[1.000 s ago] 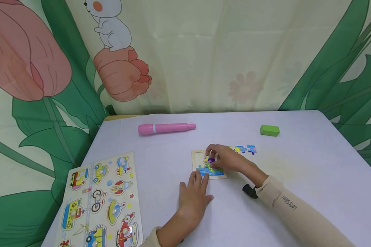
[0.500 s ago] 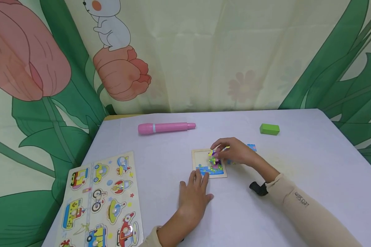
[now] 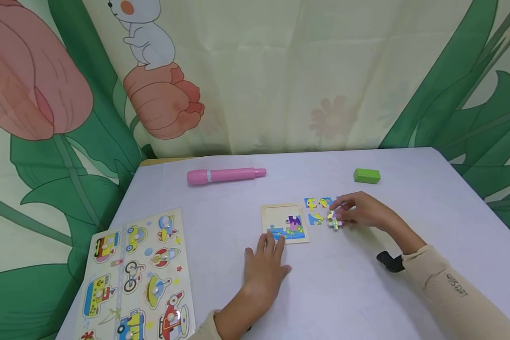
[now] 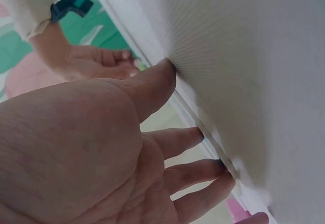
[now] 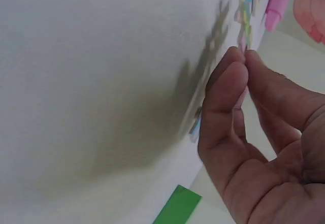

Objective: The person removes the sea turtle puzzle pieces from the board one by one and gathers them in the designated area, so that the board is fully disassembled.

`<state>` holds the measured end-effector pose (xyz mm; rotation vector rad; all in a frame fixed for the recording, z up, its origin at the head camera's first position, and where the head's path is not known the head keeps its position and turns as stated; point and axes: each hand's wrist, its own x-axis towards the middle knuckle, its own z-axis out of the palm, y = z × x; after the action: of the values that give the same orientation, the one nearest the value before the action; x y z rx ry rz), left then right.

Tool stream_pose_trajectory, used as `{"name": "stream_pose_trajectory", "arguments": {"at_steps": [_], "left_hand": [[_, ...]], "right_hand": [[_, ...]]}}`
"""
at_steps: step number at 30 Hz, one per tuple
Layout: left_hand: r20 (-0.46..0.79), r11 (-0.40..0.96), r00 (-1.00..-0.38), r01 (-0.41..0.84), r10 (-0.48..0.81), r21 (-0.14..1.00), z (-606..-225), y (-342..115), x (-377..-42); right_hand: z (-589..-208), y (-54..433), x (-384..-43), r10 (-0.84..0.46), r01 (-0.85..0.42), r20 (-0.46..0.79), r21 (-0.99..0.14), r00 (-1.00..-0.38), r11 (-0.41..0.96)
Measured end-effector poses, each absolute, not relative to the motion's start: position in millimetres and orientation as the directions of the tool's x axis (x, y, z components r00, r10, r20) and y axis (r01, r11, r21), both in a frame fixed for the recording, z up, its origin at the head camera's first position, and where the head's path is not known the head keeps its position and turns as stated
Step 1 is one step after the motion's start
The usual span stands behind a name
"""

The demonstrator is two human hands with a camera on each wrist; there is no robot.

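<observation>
A small wooden jigsaw tray (image 3: 284,206) lies mid-table, with blue, green, pink and purple pieces (image 3: 295,223) along its lower and right parts. My left hand (image 3: 265,274) rests palm down, its straight fingertips on the tray's near edge; the left wrist view shows them at the tray's thin rim (image 4: 216,145). Right of the tray, my right hand (image 3: 365,212) pinches a green, yellow and purple puzzle piece (image 3: 334,223) between thumb and fingers. In the right wrist view this piece (image 5: 246,28) stands edge-on above its shadow. Loose pieces (image 3: 316,218) lie beside it, some partly hidden by my fingers.
A picture board (image 3: 138,278) with vehicle shapes lies at the left. A pink pen-shaped toy (image 3: 226,175) is at the back, and a green block (image 3: 367,176) at the back right. A printed curtain (image 3: 280,94) hangs behind the table.
My right hand has moved from over the tray to its right, carrying the puzzle piece away from the tray. More loose pieces have come into view. My left hand has stayed at the tray's edge.
</observation>
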<state>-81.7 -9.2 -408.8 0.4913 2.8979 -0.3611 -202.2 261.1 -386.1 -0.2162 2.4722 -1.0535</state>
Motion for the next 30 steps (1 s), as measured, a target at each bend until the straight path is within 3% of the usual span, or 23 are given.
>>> {"name": "stream_pose_trajectory", "arguments": {"at_steps": [6,15,23,30], "left_hand": [[-0.211,0.916,-0.931,0.342,0.299,-0.21,-409,-11,-82],[-0.213,0.921,-0.93,0.341,0.301,-0.188,-407,-9,-82],[-0.213,0.92,-0.931,0.339,0.297,-0.197,-406,-7,-82],[-0.226,0.918,-0.928,0.343,0.297,-0.2,-406,-8,-83]], "right_hand": [[-391,261,-202,-0.276,0.07,-0.358,-0.713,-0.892,0.698],[-393,258,-204,-0.276,0.03,-0.315,-0.707,-0.908,0.707],[-393,253,-202,-0.262,-0.063,-0.246,-0.606,-0.933,0.793],[-395,243,-203,-0.254,-0.061,-0.241,-0.602,-0.937,0.796]]}}
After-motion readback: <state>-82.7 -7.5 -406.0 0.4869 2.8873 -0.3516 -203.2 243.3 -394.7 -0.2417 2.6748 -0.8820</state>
